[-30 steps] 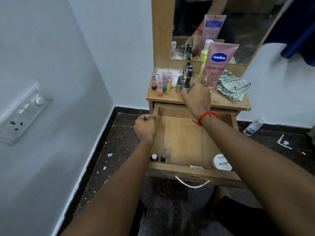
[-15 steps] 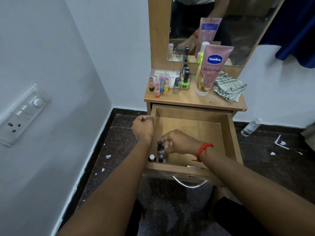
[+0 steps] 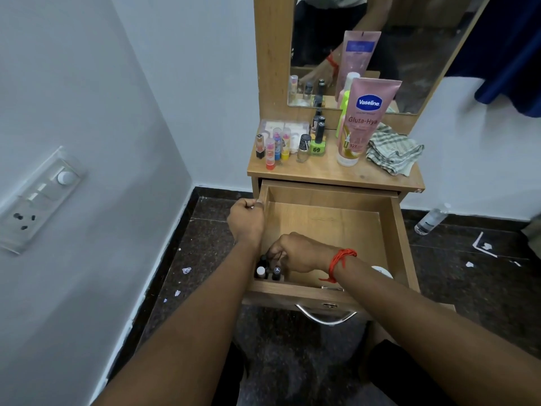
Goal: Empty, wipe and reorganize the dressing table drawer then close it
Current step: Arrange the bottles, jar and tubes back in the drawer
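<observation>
Head view: small wooden dressing table (image 3: 322,171) set against a white wall near a room corner, with a mirror (image 3: 409,54) rising from its back edge. The floor (image 3: 205,230) is dark and speckled, with paper scraps on it. A switchboard (image 3: 38,197) is on the left wall. A plastic bottle (image 3: 430,219) lies on the floor at the right by the wall, and blue fabric (image 3: 509,54) hangs top right. On the tabletop at the left is a cluster of lipsticks (image 3: 272,148) in front of a clear box (image 3: 281,126), with a green nail polish bottle (image 3: 318,142) just right of them. A pink Vaseline tube (image 3: 363,121) stands upright at centre, and a checked cloth (image 3: 392,152) lies crumpled at the right edge. The drawer (image 3: 328,227) is pulled well out under the top, its metal handle (image 3: 325,316) on the front panel. The left hand (image 3: 246,221) is a fist clamped on the top edge of the drawer's left wall, towards the back. The right hand (image 3: 298,253), with a red thread (image 3: 339,260) on its wrist, reaches into the front-left corner, knuckles up. Its fingers curl down onto the small bottles (image 3: 268,271) standing upright there against the front panel. Cannot tell whether they pinch one or only touch. A white tub (image 3: 382,271) sits at the front right, mostly hidden by the right forearm. Bare wood shows across the middle and back of the drawer floor. A strip of floor runs between the left wall and the drawer side.
</observation>
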